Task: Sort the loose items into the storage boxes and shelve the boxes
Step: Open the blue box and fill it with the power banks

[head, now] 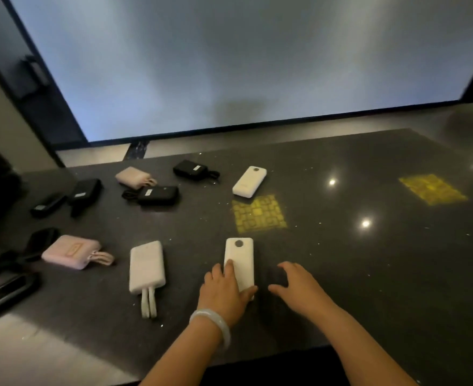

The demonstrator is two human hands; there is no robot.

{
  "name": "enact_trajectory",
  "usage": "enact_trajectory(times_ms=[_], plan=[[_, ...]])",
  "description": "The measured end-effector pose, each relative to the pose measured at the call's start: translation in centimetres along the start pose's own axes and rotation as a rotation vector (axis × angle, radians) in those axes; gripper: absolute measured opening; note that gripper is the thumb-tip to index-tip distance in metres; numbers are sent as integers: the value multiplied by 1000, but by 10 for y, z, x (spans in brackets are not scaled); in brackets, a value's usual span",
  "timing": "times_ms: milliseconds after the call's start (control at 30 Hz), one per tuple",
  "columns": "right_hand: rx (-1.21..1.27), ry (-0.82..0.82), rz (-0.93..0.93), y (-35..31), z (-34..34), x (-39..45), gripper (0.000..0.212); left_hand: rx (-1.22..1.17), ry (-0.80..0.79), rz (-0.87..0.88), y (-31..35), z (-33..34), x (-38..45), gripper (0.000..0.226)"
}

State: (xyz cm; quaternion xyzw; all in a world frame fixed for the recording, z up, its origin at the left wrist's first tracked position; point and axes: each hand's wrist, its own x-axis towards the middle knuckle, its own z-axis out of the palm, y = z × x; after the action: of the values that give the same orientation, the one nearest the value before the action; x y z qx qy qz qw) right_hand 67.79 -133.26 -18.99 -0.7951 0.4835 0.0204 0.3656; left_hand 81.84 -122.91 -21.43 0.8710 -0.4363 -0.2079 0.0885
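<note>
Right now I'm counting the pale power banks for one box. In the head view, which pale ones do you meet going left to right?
Pink power bank with a strap → smaller pink one farther back → white one with two cables → white one under the left hand → white one farther back.

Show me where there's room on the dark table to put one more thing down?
The right side of the table is bare, from the right hand out past the two yellow light patches. There is also a gap between the far white power bank and the near one under the left hand. The left side is crowded with black and pink power banks.
</note>
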Motion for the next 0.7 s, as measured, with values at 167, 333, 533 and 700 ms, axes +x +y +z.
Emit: enact_trajectory(times_ms=[167,333,533,700], plan=[[8,78,-47,0,4,16,62,79,91,-104,23,5,20,109],[40,115,-19,-2,-7,41,60,-38,79,-80,26,0,46,106],[76,135,-12,-17,-19,83,59,-118,141,-68,-2,-23,94,96],[80,139,5,-42,-23,130,61,-60,188,-108,-31,-47,149,96]])
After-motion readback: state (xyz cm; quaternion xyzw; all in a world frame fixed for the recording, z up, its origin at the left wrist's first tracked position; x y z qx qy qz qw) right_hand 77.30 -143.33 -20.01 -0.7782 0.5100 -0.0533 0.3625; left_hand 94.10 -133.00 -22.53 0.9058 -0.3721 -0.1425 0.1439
